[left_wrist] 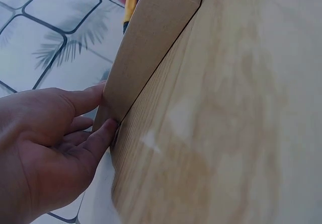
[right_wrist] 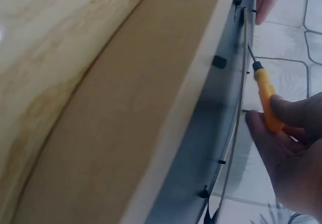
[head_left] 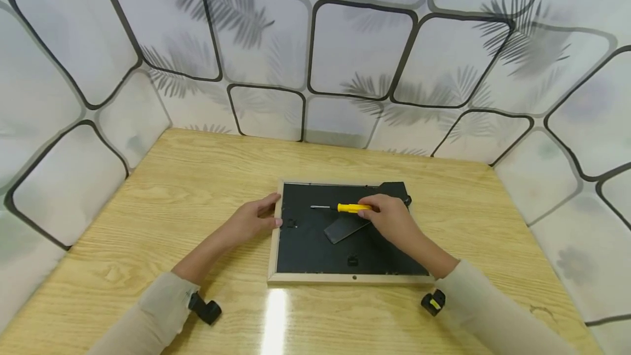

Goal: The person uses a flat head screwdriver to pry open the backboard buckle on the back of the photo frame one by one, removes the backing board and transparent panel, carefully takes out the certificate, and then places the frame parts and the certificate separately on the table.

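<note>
A picture frame [head_left: 345, 277] lies face down on the wooden table [head_left: 162, 201] in front of me, its black backing board [head_left: 315, 245] turned up and its pale wood border showing along the near and left sides; a small black stand flap [head_left: 345, 228] sits on the backing near the middle, and a dark clip [head_left: 352, 260] shows closer to the near edge. My left hand [head_left: 253, 218] rests against the frame's left edge, thumb and fingers fairly straight and pressing on the border; the left wrist view shows my fingertips [left_wrist: 103, 131] touching the frame's corner, nothing gripped. My right hand [head_left: 389, 218] lies over the right part of the backing, fingers curled round the yellow handle of a screwdriver [head_left: 352, 207]; its thin metal shaft points left across the board, roughly level, the tip just above or on the backing, I cannot tell which. From the right wrist view the orange-yellow handle [right_wrist: 266, 95] sits pinched between my thumb and fingers, beside the frame's dark back. A patterned wall [head_left: 360, 53] with leaf shadows stands round the table on three sides.
</note>
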A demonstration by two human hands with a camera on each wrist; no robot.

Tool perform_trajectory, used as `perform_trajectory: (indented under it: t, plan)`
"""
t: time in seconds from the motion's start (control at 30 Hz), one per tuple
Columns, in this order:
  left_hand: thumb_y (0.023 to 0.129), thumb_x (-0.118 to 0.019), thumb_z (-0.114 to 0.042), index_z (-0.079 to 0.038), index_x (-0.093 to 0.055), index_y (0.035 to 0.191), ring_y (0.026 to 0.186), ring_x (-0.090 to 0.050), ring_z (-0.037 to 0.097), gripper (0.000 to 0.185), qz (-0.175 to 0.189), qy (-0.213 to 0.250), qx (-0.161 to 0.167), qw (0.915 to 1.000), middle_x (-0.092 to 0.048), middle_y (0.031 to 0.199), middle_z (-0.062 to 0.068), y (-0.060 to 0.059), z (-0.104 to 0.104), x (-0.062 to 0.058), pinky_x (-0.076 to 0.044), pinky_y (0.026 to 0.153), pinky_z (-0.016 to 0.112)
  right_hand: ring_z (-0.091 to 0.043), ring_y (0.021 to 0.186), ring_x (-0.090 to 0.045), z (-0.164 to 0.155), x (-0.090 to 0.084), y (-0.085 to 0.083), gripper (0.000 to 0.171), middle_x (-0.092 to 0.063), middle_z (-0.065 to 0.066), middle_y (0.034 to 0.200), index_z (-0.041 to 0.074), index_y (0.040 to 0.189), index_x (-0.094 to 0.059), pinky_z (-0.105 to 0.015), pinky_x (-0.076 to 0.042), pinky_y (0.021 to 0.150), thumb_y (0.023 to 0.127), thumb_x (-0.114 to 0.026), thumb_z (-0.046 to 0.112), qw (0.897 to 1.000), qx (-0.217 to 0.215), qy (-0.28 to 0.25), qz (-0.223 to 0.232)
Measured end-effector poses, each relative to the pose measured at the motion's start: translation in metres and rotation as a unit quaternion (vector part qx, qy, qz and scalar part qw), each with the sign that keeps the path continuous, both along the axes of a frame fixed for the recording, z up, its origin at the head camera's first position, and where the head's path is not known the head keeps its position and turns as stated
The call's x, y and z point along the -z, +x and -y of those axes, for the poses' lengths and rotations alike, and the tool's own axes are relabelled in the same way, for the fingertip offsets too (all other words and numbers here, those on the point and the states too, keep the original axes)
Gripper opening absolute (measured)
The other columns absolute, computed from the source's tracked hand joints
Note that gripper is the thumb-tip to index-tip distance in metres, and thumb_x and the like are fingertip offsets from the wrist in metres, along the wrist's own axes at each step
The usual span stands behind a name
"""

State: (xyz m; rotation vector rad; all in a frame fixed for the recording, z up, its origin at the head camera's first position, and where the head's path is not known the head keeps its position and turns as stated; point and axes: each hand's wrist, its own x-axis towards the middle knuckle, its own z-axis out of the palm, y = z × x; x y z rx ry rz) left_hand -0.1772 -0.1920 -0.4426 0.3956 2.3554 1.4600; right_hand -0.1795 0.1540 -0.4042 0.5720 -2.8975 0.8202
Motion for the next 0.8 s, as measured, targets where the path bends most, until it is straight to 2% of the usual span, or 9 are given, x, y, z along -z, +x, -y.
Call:
perform_trajectory:
  t: [0.17, 0.33, 0.43, 0.57, 0.8]
  plan:
    - [0.100, -0.065, -0.024, -0.012, -0.026, 0.161, 0.154, -0.024, 0.028, 0.073, 0.004, 0.003, 0.005, 1.0000, -0.019, 0.168, 0.008, -0.004, -0.001, 0.000, -0.029, 0.122, 0.046, -0.022, 0.089, -0.069, -0.008, -0.002, 0.008, 0.022, -0.073, -0.009, 0.106, 0.005, 0.111, -0.075, -0.037, -0.060, 0.076, 0.090, -0.076, 0.012, 0.999, 0.005, 0.050, -0.010]
    - [0.101, -0.065, -0.025, -0.011, -0.025, 0.161, 0.153, -0.025, 0.030, 0.074, 0.004, 0.001, 0.015, 0.9999, -0.019, 0.168, 0.009, -0.009, -0.003, 0.000, -0.031, 0.121, 0.046, -0.023, 0.086, -0.066, -0.016, -0.001, 0.015, 0.018, -0.071, -0.009, 0.100, 0.004, 0.105, -0.076, -0.038, -0.060, 0.076, 0.087, -0.078, 0.007, 0.998, 0.011, 0.062, -0.030]
    - [0.101, -0.064, -0.025, -0.011, -0.025, 0.161, 0.152, -0.027, 0.030, 0.073, 0.000, -0.001, 0.019, 0.9998, -0.021, 0.168, 0.009, -0.013, -0.004, 0.000, -0.032, 0.120, 0.046, -0.023, 0.087, -0.067, -0.020, -0.001, 0.018, 0.023, -0.071, -0.009, 0.101, 0.003, 0.110, -0.075, -0.038, -0.059, 0.075, 0.087, -0.078, 0.006, 0.997, 0.011, 0.070, -0.033]
    - [0.101, -0.064, -0.022, -0.010, -0.025, 0.161, 0.153, -0.026, 0.031, 0.072, -0.001, 0.001, 0.023, 0.9997, -0.022, 0.167, 0.009, -0.017, -0.006, -0.001, -0.032, 0.120, 0.047, -0.020, 0.084, -0.066, -0.023, -0.001, 0.022, 0.030, -0.070, -0.009, 0.102, 0.003, 0.118, -0.073, -0.036, -0.059, 0.073, 0.088, -0.077, 0.009, 0.995, 0.009, 0.097, -0.020]
    - [0.101, -0.063, -0.021, -0.010, -0.023, 0.161, 0.154, -0.023, 0.031, 0.073, 0.017, 0.008, 0.023, 0.9996, -0.020, 0.168, 0.009, -0.017, -0.005, -0.002, -0.030, 0.121, 0.048, -0.016, 0.078, -0.063, -0.027, 0.001, 0.031, 0.020, -0.070, -0.005, 0.096, 0.007, 0.107, -0.077, -0.035, -0.058, 0.071, 0.088, -0.078, 0.011, 0.992, 0.020, 0.123, -0.005]
